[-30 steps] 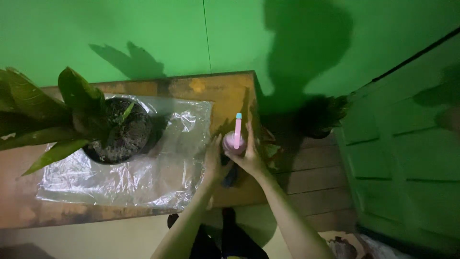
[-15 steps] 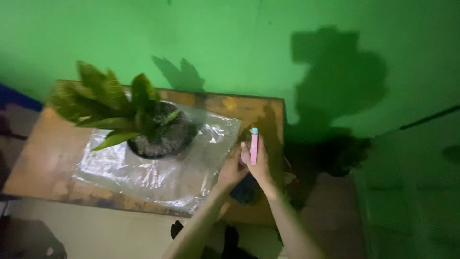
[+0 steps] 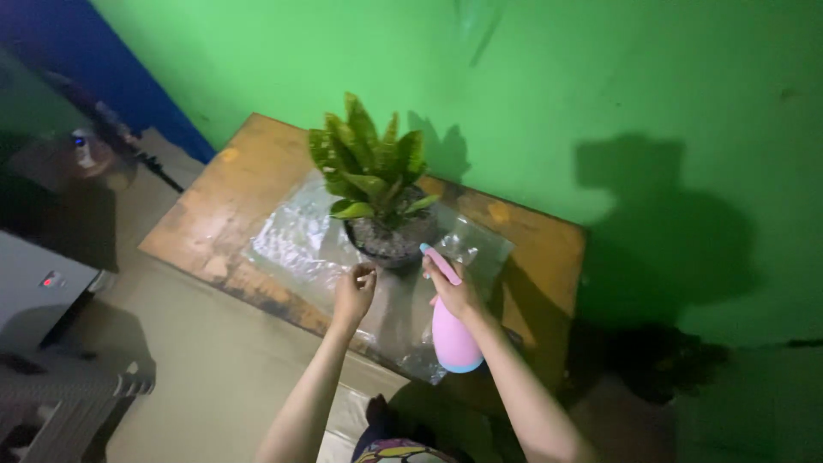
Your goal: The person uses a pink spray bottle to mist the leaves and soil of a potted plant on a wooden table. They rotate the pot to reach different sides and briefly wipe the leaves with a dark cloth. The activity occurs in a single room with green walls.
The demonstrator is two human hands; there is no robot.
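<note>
A leafy green plant (image 3: pixel 370 167) grows in a dark pot (image 3: pixel 392 241) that stands on a clear plastic sheet (image 3: pixel 296 249) on a wooden table (image 3: pixel 231 184). My right hand (image 3: pixel 454 291) grips the neck of a pink spray bottle (image 3: pixel 452 334), lifted off the table with its nozzle towards the pot. My left hand (image 3: pixel 354 296) hovers just left of the bottle, near the pot, fingers loosely curled and holding nothing.
A green wall (image 3: pixel 557 94) runs behind the table. A dark plant (image 3: pixel 660 364) sits low on the floor at the right. A grey appliance (image 3: pixel 39 287) and a pale slatted object (image 3: pixel 69 411) stand at the left, with a tripod-like stand (image 3: pixel 111 137) further back.
The view has swung left and pulled back. My right hand has lifted the pink bottle off the table and turned its nozzle to the pot. My left hand has come off the bottle.
</note>
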